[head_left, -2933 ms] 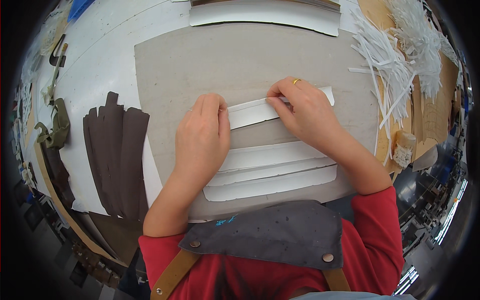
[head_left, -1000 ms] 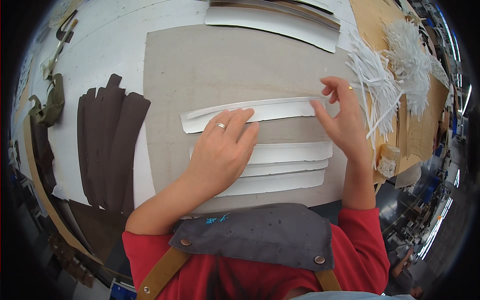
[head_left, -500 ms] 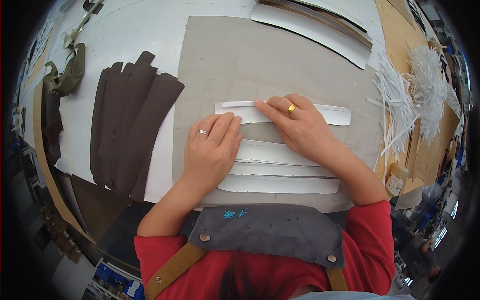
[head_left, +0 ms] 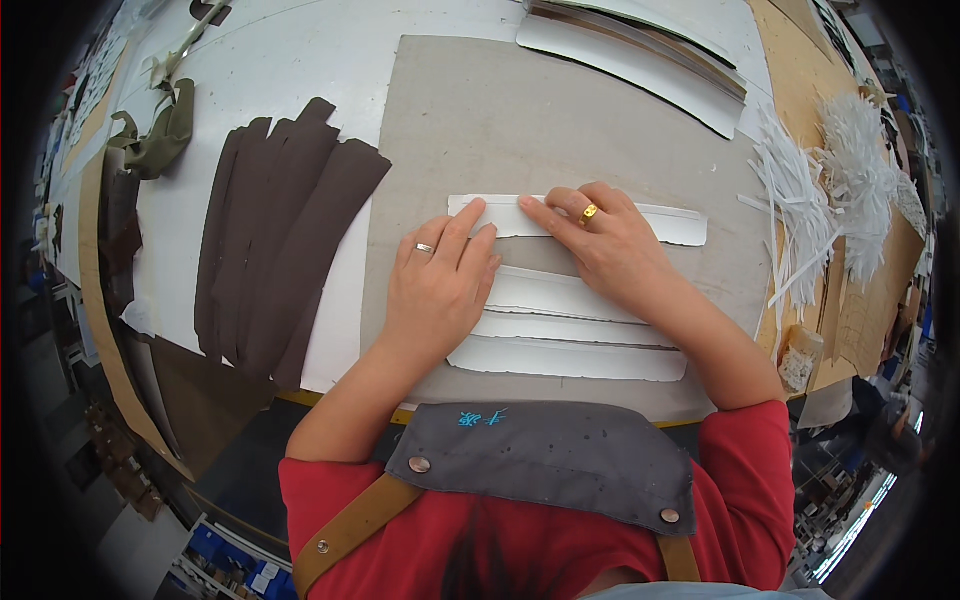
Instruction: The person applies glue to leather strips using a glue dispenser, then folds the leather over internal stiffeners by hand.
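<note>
A long white panel (head_left: 507, 222) lies across the grey mat, with a narrow white strip (head_left: 502, 202) along its far edge. My left hand (head_left: 437, 280) rests palm down at the panel's left end. Its fingers are spread, and the index fingertip presses on the strip. My right hand (head_left: 612, 238) is closed over the panel's middle, thumb tip on the strip and the other fingers curled in. The strip's middle is hidden under that hand. Several more white panels (head_left: 580, 355) lie nearer to me, roughly parallel, their ends partly behind my forearms.
Dark brown strips (head_left: 285, 235) lie fanned at the left. Bundles of thin white strips (head_left: 800, 215) hang over a wooden board at the right, above a small clear container (head_left: 800, 357). Stacked panels (head_left: 630, 68) lie at the far edge of the grey mat (head_left: 560, 120).
The narrow strip now lies along the panel's far edge. My left index finger has moved from the panel's near part onto the strip. The whole view has shifted slightly.
</note>
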The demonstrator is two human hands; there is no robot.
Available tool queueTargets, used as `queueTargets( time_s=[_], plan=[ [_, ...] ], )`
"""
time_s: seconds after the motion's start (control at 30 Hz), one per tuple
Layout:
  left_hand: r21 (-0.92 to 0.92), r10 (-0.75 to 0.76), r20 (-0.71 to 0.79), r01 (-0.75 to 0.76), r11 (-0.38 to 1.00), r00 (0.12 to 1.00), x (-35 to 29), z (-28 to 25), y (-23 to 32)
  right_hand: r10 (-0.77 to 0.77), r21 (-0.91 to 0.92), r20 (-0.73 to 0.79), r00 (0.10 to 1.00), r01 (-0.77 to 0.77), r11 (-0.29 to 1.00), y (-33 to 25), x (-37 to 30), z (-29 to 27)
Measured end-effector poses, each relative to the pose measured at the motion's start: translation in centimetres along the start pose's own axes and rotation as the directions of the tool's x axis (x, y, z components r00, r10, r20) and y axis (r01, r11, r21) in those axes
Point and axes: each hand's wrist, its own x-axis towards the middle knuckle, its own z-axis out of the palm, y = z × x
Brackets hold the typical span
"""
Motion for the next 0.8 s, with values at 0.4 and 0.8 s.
queueTargets(
  time_s=[0.4, 0.8],
  plan=[
    [-0.497, -0.245, 0.045, 0.235, 0.835, 0.968, 1.5, -1.0, -1.6, 0.29, -0.181, -0.243, 0.926, -0.337, 0.924, 4.0, -9.8, -4.3],
    [0.067, 0.095, 0.333, -0.124, 0.99, 0.938, 2.5, 2.2, 0.7, 0.301, -0.146, 0.094, 0.949, -0.286, 0.947, 0.5, -4.2, 0.1]
  ],
)
